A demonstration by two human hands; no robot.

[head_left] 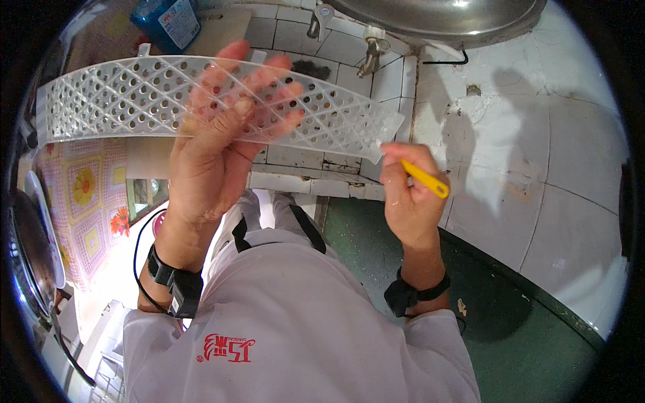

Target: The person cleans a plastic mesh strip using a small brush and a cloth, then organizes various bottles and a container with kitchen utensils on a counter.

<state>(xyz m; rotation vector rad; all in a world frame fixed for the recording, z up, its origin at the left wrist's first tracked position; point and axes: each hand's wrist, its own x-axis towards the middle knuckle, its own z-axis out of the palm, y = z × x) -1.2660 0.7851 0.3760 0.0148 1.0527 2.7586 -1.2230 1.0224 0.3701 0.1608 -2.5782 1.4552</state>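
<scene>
My left hand [204, 174] grips a long translucent white plastic panel [121, 101] with round holes and a raised diamond lattice. Its thumb lies over the near face, and its fingers show through from behind. The panel is raised over a tiled sink basin [297, 156], spanning from the far left to its right end near the wall. My right hand [415, 194] is closed around a small yellow-handled tool [428, 181], apparently a brush. Its head, mostly hidden by my fingers, is at the panel's lower right corner; I cannot tell whether bristles touch it.
Two metal taps, one a brass-coloured faucet [371, 58], stand behind the panel. A large metal bowl [443, 17] is above them. A blue bottle [166, 25] stands at upper left. Flower-patterned cloth [83, 201] hangs at left; a tiled wall [504, 136] borders the right.
</scene>
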